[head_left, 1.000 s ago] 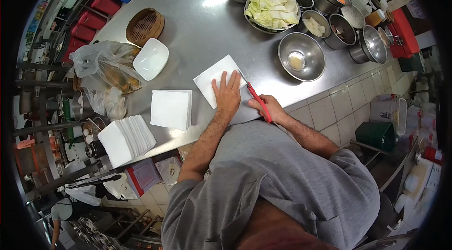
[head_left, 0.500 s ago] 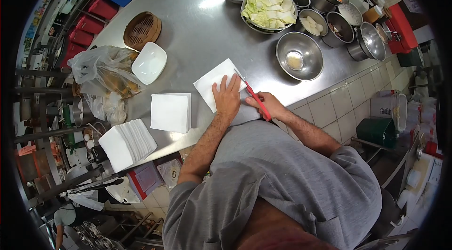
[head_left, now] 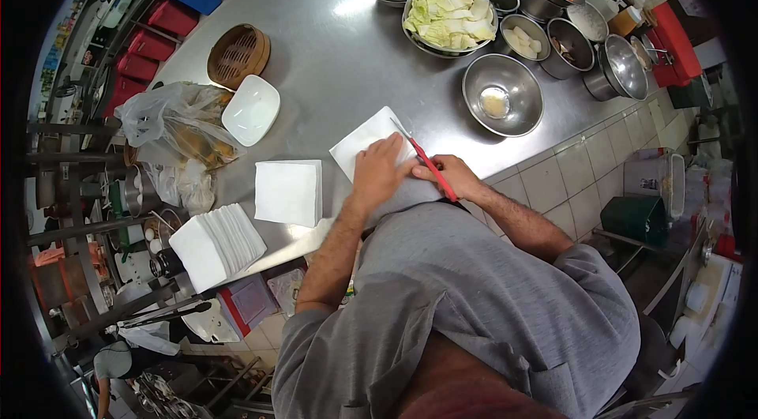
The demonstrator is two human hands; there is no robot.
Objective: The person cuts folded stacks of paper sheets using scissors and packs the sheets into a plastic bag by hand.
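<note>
On the steel table, near its front edge: a white paper square lies under the person's left hand, turned so that one corner points away from the body.
Paper surface: plain, matte and flat, with crisp straight edges; its lower right part is hidden by the hand, and whether it is one sheet or several cannot be told.
Left hand: laid palm down across the paper, fingers stretched forward and close together, thumb out toward the other hand.
Right hand: closed around the handles of the red scissors, just beside the left thumb.
Scissors: bright red handles, slim grey metal blades reaching along the paper's right-hand edge; how far the blades are parted is too small to tell.
Middle stack: white paper squares of similar look, tidy, layers showing on its right side, lying apart from the sheet in hand.
Thick stack: many more white squares, leaning over, their edges fanned into ridges at the table's edge.
Steel bowl: to the right beyond the scissors, a pale patch at its bottom.
White dish: beyond the middle stack, touching the plastic bag.
</note>
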